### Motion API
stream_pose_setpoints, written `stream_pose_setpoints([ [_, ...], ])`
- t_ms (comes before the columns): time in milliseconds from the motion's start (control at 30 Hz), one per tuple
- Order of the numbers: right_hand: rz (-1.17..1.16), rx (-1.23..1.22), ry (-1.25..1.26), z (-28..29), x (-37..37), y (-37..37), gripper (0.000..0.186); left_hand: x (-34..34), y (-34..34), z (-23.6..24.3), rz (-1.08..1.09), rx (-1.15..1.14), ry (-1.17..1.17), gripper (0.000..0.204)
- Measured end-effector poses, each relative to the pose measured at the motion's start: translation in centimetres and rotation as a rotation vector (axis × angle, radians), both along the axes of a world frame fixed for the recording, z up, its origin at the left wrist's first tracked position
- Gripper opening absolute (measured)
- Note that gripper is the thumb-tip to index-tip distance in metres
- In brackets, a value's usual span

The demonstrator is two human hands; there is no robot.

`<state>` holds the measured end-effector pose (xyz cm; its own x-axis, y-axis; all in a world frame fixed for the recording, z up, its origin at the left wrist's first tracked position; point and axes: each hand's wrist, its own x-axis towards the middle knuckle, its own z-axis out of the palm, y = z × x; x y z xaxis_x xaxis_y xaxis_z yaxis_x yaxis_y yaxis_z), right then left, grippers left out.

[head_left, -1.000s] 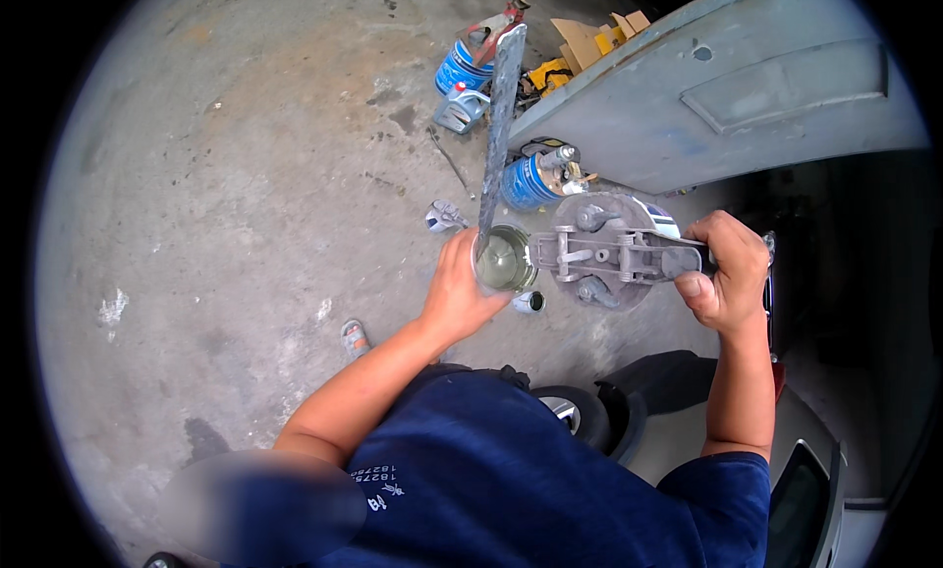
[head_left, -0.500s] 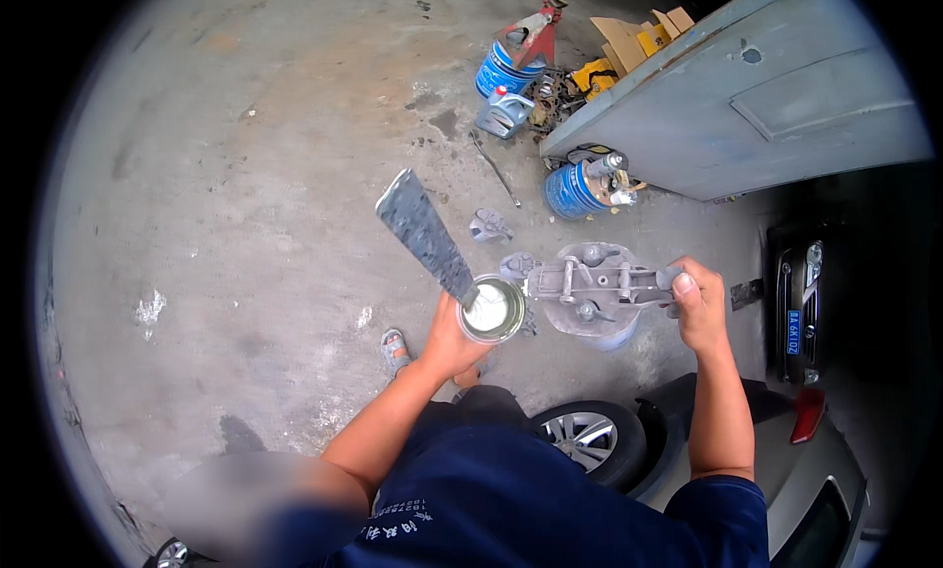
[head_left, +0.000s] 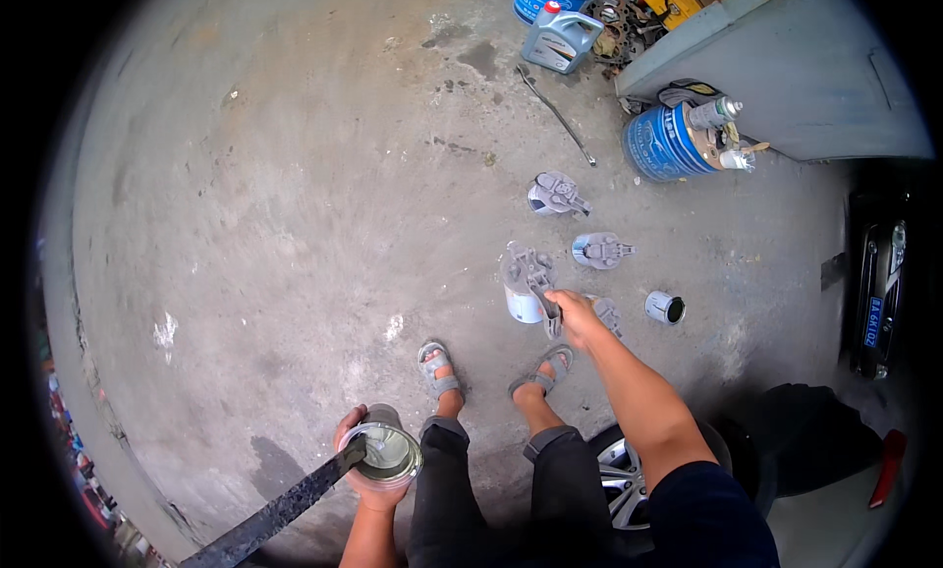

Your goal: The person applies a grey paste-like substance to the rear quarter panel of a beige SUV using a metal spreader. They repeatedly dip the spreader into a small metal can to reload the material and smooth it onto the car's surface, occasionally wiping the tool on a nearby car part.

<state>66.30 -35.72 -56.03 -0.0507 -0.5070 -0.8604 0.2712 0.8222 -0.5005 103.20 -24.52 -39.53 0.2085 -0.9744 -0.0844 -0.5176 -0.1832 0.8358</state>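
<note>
Can handle (head_left: 553, 324) points twd feet (head_left: 542, 376), clamped in R fingers (head_left: 558, 298); L fingers (head_left: 351, 422) grip cup (head_left: 400, 477), stick (head_left: 275, 512) slanting L.

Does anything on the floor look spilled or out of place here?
Yes. On the left, a white splotch and a dark patch mark the grey floor, perhaps spills. On the right, one small can shows an open, dark mouth, unlike the lidded can nearby.

Two hands (head_left: 580, 319), one cup (head_left: 395, 454), one strip (head_left: 270, 517), four lidded cans (head_left: 524, 304), one open can (head_left: 659, 308), two buckets (head_left: 660, 146)
</note>
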Motion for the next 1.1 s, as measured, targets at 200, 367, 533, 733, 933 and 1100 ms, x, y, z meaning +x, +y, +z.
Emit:
stream_pose_setpoints([
  [200,-0.222,-0.001,-0.13,-19.8,0.3,0.8,0.051,-0.2,-0.9,-7.2,0.055,-0.035,0.023,0.102],
  [367,-0.178,0.134,-0.008,-23.8,-0.3,3.1,0.047,-1.9,-4.0,-9.1,-0.012,-0.067,0.089,0.108],
  [533,0.184,0.102,0.163,-15.7,-0.7,8.5,0.025,-5.0,-6.4,-3.5,-0.097,-0.065,0.103,0.102],
  [733,0.231,-0.221,0.237,14.0,-0.4,5.0,0.017,-7.6,-7.2,7.5,-0.31,-0.227,0.301,0.099],
  [933,0.445,-0.688,0.361,43.6,4.0,-0.9,0.017,-8.5,-7.5,16.6,-0.522,-0.261,0.287,0.094],
  [1100,0.789,-1.29,0.49,58.9,10.6,-1.7,0.04,-8.6,-7.0,22.9,-0.631,-0.026,0.335,0.084],
])
